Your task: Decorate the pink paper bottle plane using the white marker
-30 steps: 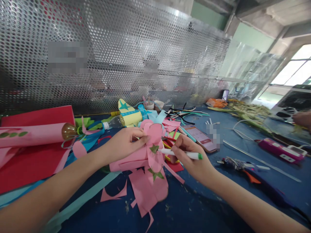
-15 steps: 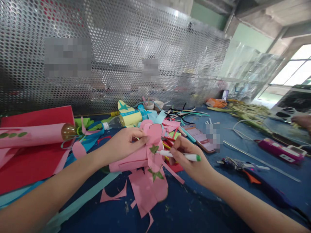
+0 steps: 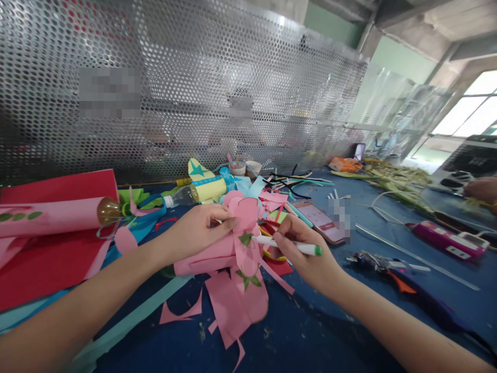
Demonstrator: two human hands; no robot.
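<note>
My left hand [image 3: 196, 229] pinches the top of a pink paper craft [image 3: 240, 259] that lies on the blue table [image 3: 310, 331]. The craft bears green star shapes and trails loose pink strips toward me. My right hand [image 3: 306, 254] grips a white marker with a green cap [image 3: 289, 244]. Its tip touches the pink paper beside the upper green star [image 3: 246, 238].
A pink paper-wrapped bottle [image 3: 50, 215] rests on red card [image 3: 46, 254] at left. A yellow-wrapped bottle [image 3: 204, 190], a phone [image 3: 320, 220], a glue gun [image 3: 404, 287], a purple tool [image 3: 446, 241] and paper scraps lie around. A perforated metal screen [image 3: 186, 83] stands behind; another person's hand [image 3: 481, 189] is far right.
My right hand has shifted the marker very slightly against the pink paper near the green star. My left hand keeps the same hold.
</note>
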